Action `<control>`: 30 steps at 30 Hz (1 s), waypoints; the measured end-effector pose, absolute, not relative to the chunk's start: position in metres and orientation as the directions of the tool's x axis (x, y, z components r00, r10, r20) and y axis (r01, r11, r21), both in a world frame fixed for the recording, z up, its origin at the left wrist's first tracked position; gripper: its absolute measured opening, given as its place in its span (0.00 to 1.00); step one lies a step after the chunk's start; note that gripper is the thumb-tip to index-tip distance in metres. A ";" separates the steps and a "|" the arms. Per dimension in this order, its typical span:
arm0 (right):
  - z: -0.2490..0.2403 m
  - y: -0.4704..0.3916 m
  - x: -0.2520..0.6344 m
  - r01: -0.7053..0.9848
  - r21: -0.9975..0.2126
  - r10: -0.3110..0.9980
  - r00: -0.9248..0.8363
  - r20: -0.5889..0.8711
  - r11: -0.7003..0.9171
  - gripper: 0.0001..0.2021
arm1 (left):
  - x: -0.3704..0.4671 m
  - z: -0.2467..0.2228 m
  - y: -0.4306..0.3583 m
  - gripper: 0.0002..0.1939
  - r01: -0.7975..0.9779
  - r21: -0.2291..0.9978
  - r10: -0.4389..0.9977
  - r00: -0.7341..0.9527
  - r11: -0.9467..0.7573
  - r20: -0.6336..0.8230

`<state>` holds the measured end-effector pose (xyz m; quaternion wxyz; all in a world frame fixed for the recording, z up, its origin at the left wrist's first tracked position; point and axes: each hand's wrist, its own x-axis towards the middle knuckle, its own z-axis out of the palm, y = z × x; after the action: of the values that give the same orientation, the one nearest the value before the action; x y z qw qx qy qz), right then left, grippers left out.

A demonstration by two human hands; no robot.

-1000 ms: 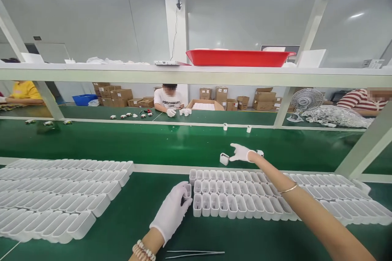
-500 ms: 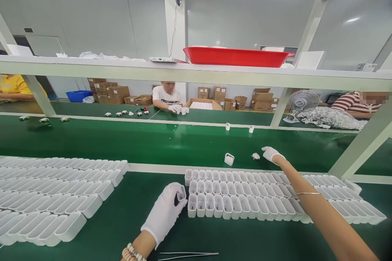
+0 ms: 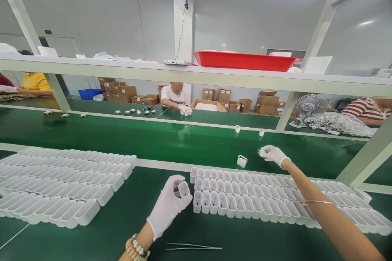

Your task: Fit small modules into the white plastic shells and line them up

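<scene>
Hands: both gloved in white. Left hand (image 3: 168,208), near side of the green bench, is curled with thumb and fingers closed around a white cup (image 3: 184,189), its open mouth tilted toward the camera. The cup is just beside the left end of the right-hand cup array (image 3: 239,202), which stands in three long rows, mouths up; dark slots show inside several cups at the left end.

Right hand (image 3: 273,155) reaches over the array to the green middle strip (image 3: 153,134); fingers narrow, pinched on a small white part (image 3: 261,153). Whether the part is raised off the surface: cannot tell.

Just left of the right hand, a white case (image 3: 241,161) sits tilted on the strip, something dark in its opening. Two small white pieces stand farther off, near the strip's far edge.

Near left: second cup array (image 3: 88,212), several rows of longer white cups. Near centre: thin metal tweezers (image 3: 211,248), lying flat, right of the left wrist's beaded bracelets.

Far side, centre: co-worker in a white shirt, gloved hands on the bench.
</scene>
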<state>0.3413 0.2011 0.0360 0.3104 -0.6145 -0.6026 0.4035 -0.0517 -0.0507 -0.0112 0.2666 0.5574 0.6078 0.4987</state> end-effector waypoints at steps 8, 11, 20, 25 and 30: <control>0.089 0.082 0.240 0.122 -0.989 0.916 -0.401 0.031 0.087 0.29 | -0.023 0.013 -0.080 0.19 0.533 0.769 0.872 -0.109 -0.354 0.477; 0.094 0.019 0.207 0.101 -0.988 0.805 -0.593 0.031 0.113 0.26 | -0.020 0.017 -0.088 0.18 0.575 0.706 0.841 -0.055 -0.414 0.539; 0.071 -0.039 0.196 0.378 -0.754 0.757 -0.611 0.233 0.537 0.20 | -0.021 0.023 -0.098 0.23 0.533 0.629 0.762 0.047 -0.566 0.646; 0.069 -0.034 0.197 0.322 -0.728 0.707 -0.639 0.304 0.605 0.17 | -0.021 0.024 -0.100 0.26 0.527 0.616 0.756 0.082 -0.586 0.649; 0.064 -0.035 0.197 0.330 -0.743 0.692 -0.681 0.241 0.583 0.16 | -0.024 0.025 -0.098 0.26 0.542 0.601 0.757 0.105 -0.588 0.645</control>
<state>0.1974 -0.0349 0.0639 0.2632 -0.3005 -0.8497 0.3440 -0.0240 -0.0976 0.0245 0.1070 0.7355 0.4413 0.5028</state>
